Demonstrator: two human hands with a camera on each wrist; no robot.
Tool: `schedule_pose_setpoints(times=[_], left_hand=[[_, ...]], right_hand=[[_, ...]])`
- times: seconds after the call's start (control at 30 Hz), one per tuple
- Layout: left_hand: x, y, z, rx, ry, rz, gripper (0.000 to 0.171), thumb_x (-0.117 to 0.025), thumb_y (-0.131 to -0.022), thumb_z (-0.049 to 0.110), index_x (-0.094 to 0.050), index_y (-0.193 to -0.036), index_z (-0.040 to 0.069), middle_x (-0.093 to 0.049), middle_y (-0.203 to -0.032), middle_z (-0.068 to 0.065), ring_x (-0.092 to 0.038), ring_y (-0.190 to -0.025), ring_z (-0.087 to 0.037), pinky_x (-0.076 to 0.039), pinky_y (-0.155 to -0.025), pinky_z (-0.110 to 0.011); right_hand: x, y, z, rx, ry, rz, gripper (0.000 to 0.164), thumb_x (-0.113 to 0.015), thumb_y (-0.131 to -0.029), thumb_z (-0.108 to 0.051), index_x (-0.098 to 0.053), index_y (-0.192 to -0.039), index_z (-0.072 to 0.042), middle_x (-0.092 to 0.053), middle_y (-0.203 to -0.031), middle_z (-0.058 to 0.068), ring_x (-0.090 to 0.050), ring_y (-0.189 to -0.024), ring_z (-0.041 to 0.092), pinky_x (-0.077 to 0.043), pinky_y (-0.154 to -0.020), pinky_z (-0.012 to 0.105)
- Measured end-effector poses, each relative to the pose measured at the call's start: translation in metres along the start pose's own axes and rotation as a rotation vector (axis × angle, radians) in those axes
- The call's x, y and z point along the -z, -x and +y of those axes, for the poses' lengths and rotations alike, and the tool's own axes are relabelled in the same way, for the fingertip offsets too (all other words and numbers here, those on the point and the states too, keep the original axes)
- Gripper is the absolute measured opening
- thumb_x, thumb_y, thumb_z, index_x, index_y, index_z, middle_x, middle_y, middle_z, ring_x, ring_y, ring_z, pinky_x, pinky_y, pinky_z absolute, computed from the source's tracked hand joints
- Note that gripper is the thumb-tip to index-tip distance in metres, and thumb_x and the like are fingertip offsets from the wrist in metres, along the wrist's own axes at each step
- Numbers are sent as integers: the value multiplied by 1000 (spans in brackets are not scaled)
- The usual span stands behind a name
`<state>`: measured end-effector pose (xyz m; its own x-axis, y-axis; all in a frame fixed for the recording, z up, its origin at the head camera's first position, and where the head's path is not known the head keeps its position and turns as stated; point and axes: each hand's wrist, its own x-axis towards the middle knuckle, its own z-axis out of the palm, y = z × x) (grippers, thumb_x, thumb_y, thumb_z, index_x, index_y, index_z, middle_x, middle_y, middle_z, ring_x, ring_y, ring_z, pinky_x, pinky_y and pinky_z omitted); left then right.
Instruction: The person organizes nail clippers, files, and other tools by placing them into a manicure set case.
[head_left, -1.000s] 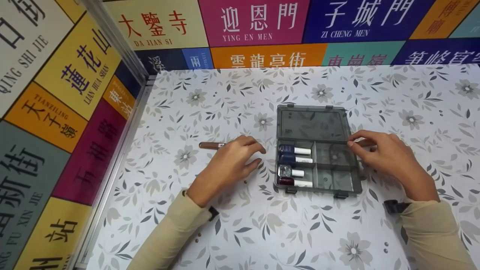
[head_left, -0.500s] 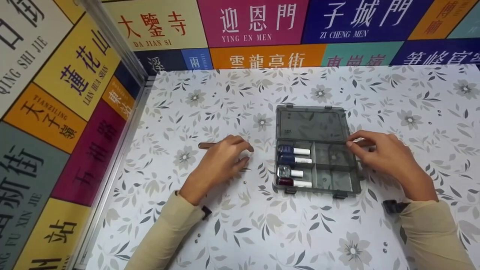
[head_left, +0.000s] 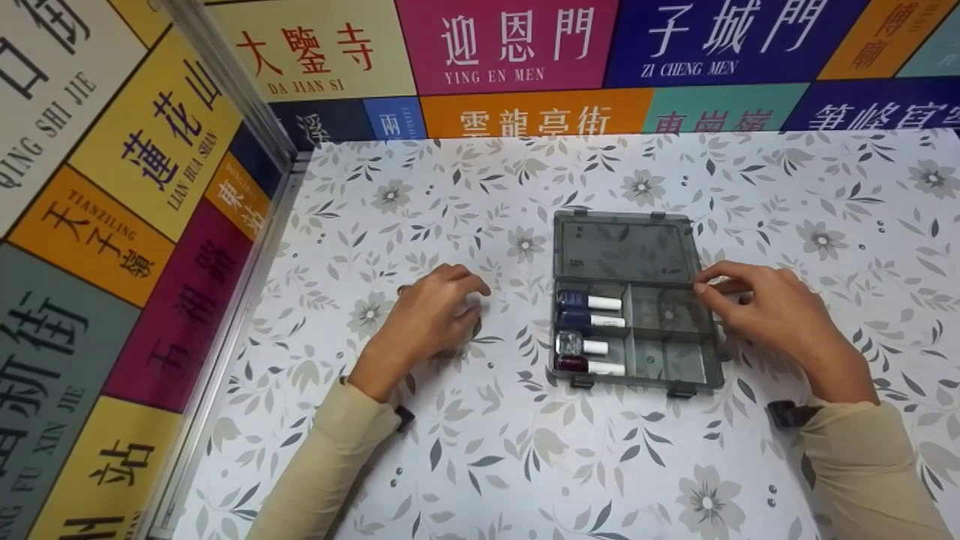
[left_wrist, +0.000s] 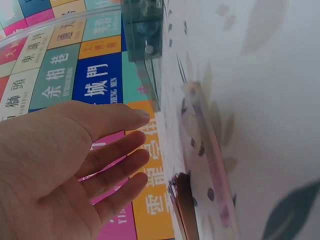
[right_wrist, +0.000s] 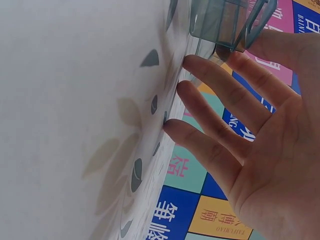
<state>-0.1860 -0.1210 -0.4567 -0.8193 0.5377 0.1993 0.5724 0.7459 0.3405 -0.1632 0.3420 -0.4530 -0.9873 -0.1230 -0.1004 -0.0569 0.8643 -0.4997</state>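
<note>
A smoky see-through compartment box (head_left: 626,247) lies with its lid folded back. Several nail polish bottles (head_left: 589,319) with white caps fill its left compartments. My right hand (head_left: 780,322) pinches the box's right edge by the hinge with thumb and index finger; its other fingers touch the tabletop in the right wrist view. Left of the box, my left hand (head_left: 427,319) hovers low with loosely bent fingers, holding nothing. Close by in the left wrist view are a brown nail clipper (left_wrist: 186,205) and a clear pinkish stick (left_wrist: 212,155) with a thin pointed tip.
A white tabletop (head_left: 600,465) with a grey flower and leaf print lies under everything. Coloured sign panels (head_left: 517,45) wall off the back, and more panels (head_left: 112,315) stand along the left side with a metal rail.
My left hand has drawn back leftward, away from the box, and now covers most of the brown clipper in the head view. The right hand and box have stayed put.
</note>
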Motion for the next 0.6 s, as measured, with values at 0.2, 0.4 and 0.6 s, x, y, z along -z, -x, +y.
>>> schedule_pose_setpoints(times=[0.2, 0.4, 0.6], left_hand=[[0, 1, -8, 20, 19, -7, 22, -78, -94, 8, -80, -116, 13, -76, -118, -5, -72, -110, -26, -66, -86, -42], [0, 1, -18, 42, 39, -16, 20, -77, -96, 8, -80, -115, 11, -76, -115, -7, -71, -109, -27, -64, -90, -43], [4, 2, -25, 91, 41, -23, 24, -77, -93, 7, -80, -117, 12, -75, -117, -7, -72, -113, -28, -63, -97, -44]], right_hand=[[0, 2, 1, -7, -5, 3, 40, -59, -106, -61, -75, -130, -33, -81, -126, 10, -78, -110, 45, -56, -85, 65], [0, 1, 1, -14, -8, 1, 42, -58, -105, -63, -75, -130, -34, -81, -127, 9, -77, -113, 46, -55, -89, 69], [0, 1, 1, -21, -13, -12, 44, -58, -105, -65, -74, -130, -33, -80, -128, 9, -76, -116, 46, -53, -92, 72]])
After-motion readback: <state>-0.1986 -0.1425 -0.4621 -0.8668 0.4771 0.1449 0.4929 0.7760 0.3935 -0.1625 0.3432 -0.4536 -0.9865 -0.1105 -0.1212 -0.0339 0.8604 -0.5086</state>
